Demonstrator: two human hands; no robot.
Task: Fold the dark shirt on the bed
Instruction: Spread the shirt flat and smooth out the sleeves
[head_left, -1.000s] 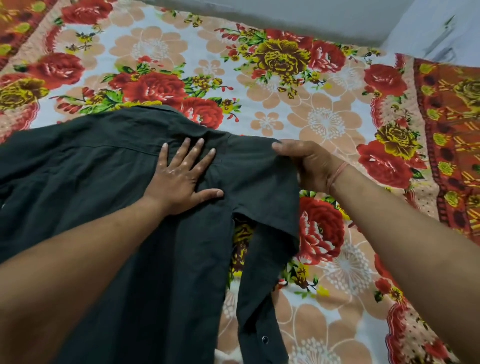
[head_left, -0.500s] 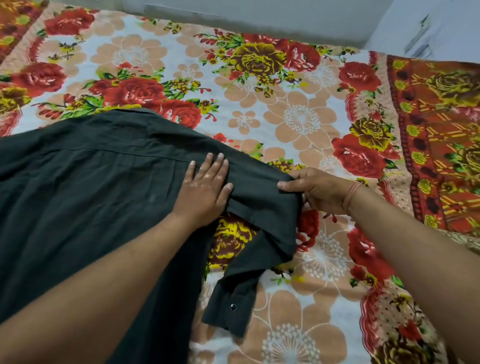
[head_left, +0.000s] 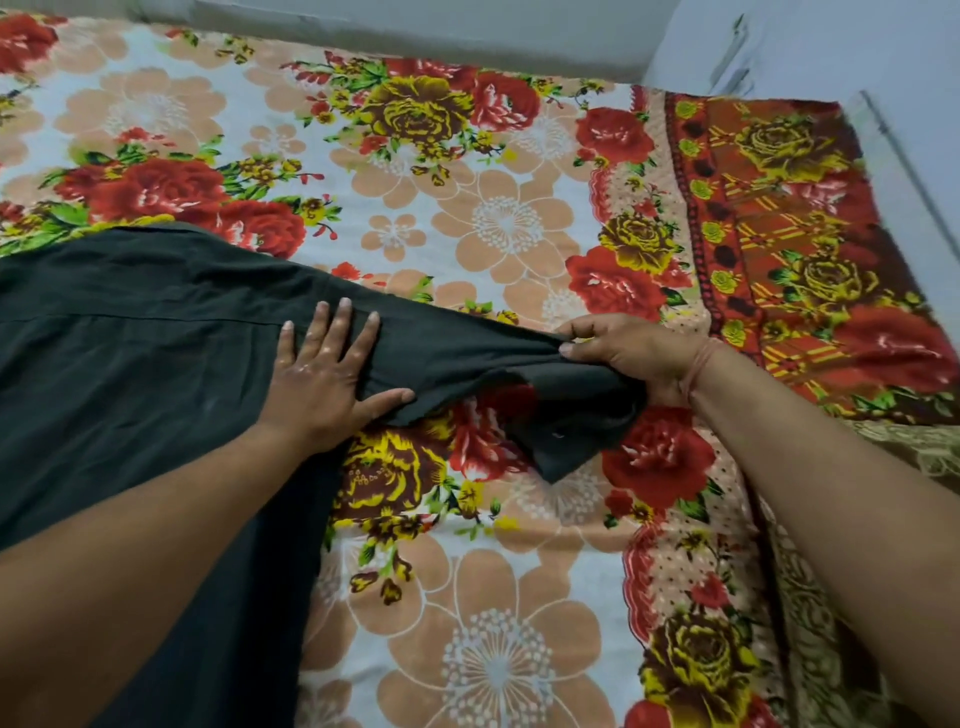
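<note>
Dark shirt (head_left: 130, 374): lies spread flat on the left part of the bed, over the floral bedsheet (head_left: 498, 223); runs off the left and lower edges of the view.
Sleeve (head_left: 467, 353): stretches rightward from the shirt body, drawn taut between the two hands; rises off the sheet toward the far end.
Cuff end (head_left: 571, 441): hangs bunched below the right hand, touching the sheet or just above it; cannot tell which.
Left hand (head_left: 322, 384): presses palm-down on the shirt where the sleeve begins, with fingers (head_left: 340, 322) straight and slightly spread and thumb out to the right along the lower sleeve edge; grasps nothing.
Right hand (head_left: 628, 353): pinches the sleeve near its end, with thumb and fingertips (head_left: 566, 351) closed on gathered cloth and the other fingers curled under the fabric.
Wrist band (head_left: 698, 364): circles the right wrist; pale reddish.
Wall (head_left: 415, 26): borders the far edge of the bed; plain grey.
</note>
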